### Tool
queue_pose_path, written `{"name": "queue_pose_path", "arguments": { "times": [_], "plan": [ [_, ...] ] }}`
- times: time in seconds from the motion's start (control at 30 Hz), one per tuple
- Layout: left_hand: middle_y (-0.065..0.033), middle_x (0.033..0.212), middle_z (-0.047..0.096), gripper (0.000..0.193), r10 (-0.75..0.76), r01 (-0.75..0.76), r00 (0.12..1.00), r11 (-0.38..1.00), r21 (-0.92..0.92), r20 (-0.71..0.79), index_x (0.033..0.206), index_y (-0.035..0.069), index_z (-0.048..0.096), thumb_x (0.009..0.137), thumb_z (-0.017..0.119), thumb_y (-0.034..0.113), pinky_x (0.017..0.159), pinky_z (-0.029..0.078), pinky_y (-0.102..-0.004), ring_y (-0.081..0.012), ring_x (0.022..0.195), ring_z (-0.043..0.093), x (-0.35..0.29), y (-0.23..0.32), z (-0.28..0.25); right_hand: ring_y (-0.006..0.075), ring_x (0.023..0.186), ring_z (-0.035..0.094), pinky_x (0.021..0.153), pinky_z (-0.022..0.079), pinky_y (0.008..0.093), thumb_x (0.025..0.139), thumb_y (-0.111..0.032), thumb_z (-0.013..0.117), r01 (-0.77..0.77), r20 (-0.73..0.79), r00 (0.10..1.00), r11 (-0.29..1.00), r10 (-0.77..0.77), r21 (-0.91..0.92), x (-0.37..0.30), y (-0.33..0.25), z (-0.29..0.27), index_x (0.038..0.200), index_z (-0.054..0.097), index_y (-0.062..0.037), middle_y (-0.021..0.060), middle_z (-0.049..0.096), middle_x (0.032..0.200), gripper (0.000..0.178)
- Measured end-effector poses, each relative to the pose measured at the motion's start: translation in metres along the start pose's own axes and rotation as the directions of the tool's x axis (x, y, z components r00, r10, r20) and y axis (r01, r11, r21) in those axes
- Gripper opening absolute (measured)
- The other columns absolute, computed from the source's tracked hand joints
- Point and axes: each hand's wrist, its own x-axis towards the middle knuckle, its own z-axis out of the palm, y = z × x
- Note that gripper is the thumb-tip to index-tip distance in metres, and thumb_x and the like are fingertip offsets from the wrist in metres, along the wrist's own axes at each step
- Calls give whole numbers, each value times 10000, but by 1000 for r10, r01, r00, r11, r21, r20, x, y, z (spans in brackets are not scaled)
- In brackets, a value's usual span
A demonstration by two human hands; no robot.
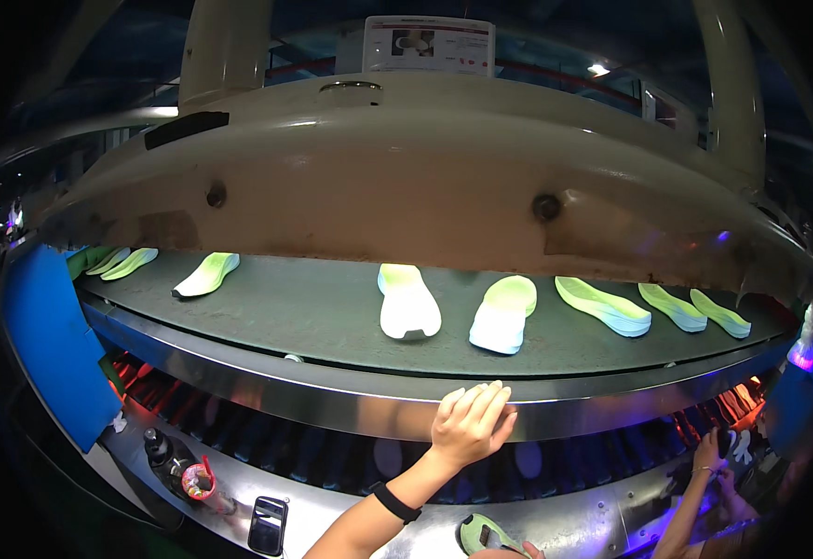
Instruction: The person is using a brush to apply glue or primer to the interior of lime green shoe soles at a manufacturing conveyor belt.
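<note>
Pale green shoe sole (474, 534), rounded-ended and grey-patched, by the right hand (531, 552)

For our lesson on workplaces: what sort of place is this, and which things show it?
Probably a shoe factory: several pale green and white soles lie on a dark belt, likely a conveyor, running under a large machine hood.

A wide bare stretch of dark belt (309, 307) lies between the lone left sole (209, 275) and the middle pair (409, 306). Rightward gaps are narrower. The broad hood (379, 205) bars overhead access; a metal rail (239, 373) edges the front.
</note>
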Motion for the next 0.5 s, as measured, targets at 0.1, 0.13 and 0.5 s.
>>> {"name": "queue_pose_path", "arguments": {
  "times": [0.1, 0.13, 0.5],
  "plan": [
    [17, 986, 615, 292, -9, 9, 1000, 1000, -6, -2, 941, 144, 628, 707, 629, 319, 867, 322, -315, -118, 892, 537, 0, 1, 1, 264, 960, 553, 827, 461, 338, 892, -162, 420, 18, 151, 988, 953, 30, -301, 5, -14, -16, 978, 597, -32, 157, 596, 982, 236],
    [17, 985, 614, 286, -11, 11, 1000, 1000, -9, 3, 938, 144, 629, 709, 628, 315, 864, 324, -313, -118, 891, 536, 1, 2, 1, 266, 961, 554, 826, 463, 339, 889, -166, 425, 44, 199, 979, 908, 44, -417, 6, -17, -15, 970, 602, -34, 157, 598, 979, 235],
    [27, 974, 616, 267, -18, 18, 1000, 1000, -9, -15, 930, 147, 628, 722, 615, 314, 845, 333, -303, -111, 882, 537, 0, 3, 1, 280, 934, 569, 810, 472, 374, 852, -227, 479, 68, -161, 987, 968, -29, 242, 72, -121, -70, 950, 609, -41, 153, 606, 977, 248]
  ]
}}
